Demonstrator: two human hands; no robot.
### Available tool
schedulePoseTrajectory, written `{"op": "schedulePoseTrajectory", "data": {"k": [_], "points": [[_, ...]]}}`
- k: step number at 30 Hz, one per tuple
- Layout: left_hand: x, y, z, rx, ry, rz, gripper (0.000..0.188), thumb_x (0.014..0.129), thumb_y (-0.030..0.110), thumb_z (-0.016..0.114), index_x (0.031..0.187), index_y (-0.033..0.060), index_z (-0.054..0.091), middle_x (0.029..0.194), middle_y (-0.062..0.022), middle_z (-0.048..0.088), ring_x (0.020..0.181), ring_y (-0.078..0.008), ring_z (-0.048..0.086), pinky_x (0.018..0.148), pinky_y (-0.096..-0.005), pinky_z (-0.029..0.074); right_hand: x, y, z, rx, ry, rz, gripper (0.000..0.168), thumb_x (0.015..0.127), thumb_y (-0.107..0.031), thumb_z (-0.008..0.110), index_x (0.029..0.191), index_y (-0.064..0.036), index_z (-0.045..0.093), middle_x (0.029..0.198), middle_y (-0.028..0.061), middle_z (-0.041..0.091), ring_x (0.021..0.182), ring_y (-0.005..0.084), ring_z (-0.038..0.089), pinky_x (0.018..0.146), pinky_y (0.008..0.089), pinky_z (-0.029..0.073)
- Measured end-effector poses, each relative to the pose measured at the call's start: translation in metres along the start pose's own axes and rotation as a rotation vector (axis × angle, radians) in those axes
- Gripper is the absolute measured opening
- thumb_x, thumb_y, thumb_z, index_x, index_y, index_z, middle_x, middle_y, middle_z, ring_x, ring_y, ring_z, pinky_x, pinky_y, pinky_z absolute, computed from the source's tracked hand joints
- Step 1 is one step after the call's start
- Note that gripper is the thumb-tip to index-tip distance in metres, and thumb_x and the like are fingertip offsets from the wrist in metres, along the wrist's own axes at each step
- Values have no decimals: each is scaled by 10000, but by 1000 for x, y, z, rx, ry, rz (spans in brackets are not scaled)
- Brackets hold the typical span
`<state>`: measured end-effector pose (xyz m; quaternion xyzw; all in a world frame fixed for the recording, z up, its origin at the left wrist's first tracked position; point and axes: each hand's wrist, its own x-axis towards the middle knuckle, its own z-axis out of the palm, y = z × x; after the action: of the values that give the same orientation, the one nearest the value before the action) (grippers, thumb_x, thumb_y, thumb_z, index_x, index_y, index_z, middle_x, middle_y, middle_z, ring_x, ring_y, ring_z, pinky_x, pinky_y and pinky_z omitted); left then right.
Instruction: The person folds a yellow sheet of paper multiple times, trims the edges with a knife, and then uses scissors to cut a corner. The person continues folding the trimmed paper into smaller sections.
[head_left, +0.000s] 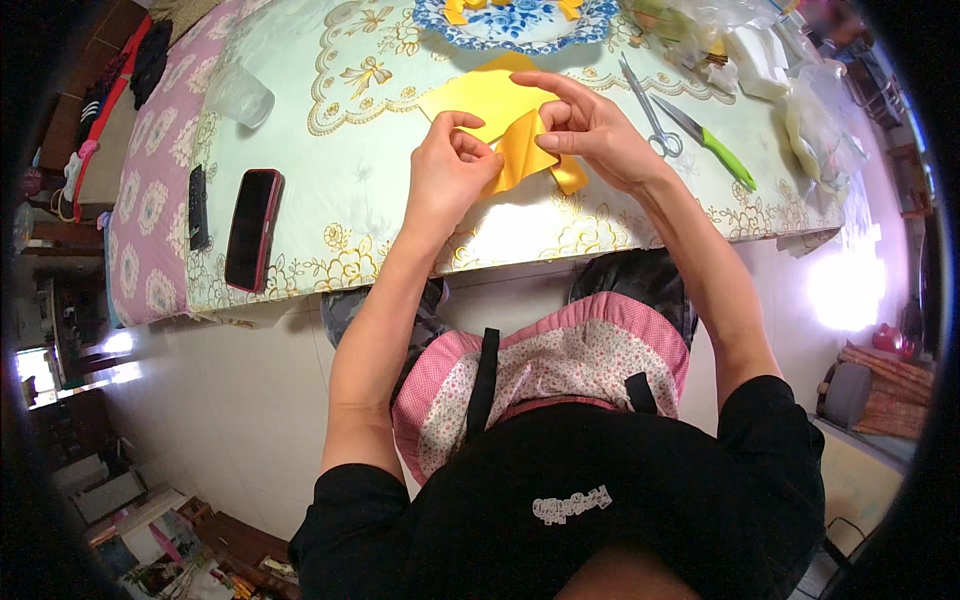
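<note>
A creased piece of orange-yellow paper (519, 156) is held up between my two hands above the table. My left hand (454, 154) pinches its left edge between thumb and fingers. At its right edge, my right hand (589, 127) grips the paper with the thumb against the curled fingers, the index finger stretched out to the left. Behind it, flat yellow sheets (487, 94) lie on the table, partly covered by my hands. Another orange-yellow paper piece (570, 175) shows below my right hand.
Scissors (651, 112) and a green-handled knife (709, 142) lie to the right. A blue-and-white plate (517, 34) with yellow paper pieces stands at the back. Plastic bags (821, 127) are at far right. On the left are a phone (253, 229), a remote control (197, 208) and a clear cup (244, 97).
</note>
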<state>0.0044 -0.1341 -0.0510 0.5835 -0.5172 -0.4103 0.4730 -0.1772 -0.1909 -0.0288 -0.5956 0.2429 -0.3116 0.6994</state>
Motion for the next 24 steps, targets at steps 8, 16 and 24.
{"op": "schedulePoseTrajectory", "data": {"k": [8,16,24], "points": [[1,3,-11,-133,-115,-97,353,672,-135,442,996,-2,482,706,-41,553,626,-90,507,574,-213,403,-10,-1,-5,-89,-22,102,600,732,20,575,1292,-50,372,693,-40,447,643,43,446,627,175,374],[1,-5,-14,-67,-63,-86,231,752,-6,545,981,1,521,756,-53,563,646,-89,516,598,-218,407,-13,16,-6,-178,65,197,492,743,24,530,1224,-27,439,642,-29,434,553,55,458,507,195,413],[27,-20,-20,867,42,719,323,674,162,652,963,53,558,883,-114,609,741,-283,596,639,-379,460,-13,21,4,-460,119,191,379,784,-41,555,1158,-28,499,675,11,519,550,96,505,521,225,430]]}}
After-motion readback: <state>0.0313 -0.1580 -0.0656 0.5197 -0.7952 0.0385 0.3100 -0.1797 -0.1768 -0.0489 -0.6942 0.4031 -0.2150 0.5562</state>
